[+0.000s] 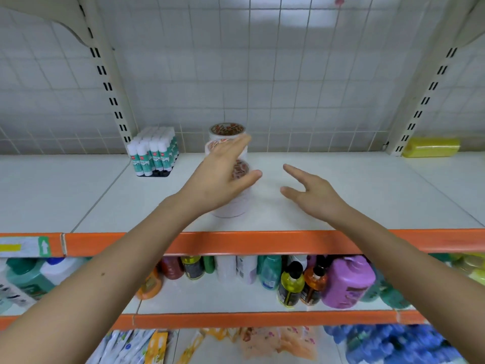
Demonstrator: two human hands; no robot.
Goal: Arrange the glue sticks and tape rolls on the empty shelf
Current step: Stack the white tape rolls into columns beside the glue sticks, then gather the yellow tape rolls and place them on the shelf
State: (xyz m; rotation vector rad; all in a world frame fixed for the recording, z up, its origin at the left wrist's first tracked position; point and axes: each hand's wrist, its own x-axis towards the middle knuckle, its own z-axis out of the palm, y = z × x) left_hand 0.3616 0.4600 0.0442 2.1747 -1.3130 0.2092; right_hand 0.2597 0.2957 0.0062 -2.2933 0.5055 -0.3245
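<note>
A pack of glue sticks (153,152) with white caps and green labels stands upright at the back left of the white shelf (367,195). Right of it, white tape rolls stand in a row running from back to front: a rear stack (226,130) and a front stack (231,208). My left hand (223,177) hovers over the front stack with straight fingers and spread thumb, partly hiding the rolls; whether it touches them is unclear. My right hand (312,193) is held out to the right of the rolls, fingers spread, holding nothing.
A yellow package (430,147) lies at the shelf's back right by the upright post. The shelf has an orange front lip (262,241). Bottles of soap and shampoo (346,282) fill the shelf below, and packets hang lower still.
</note>
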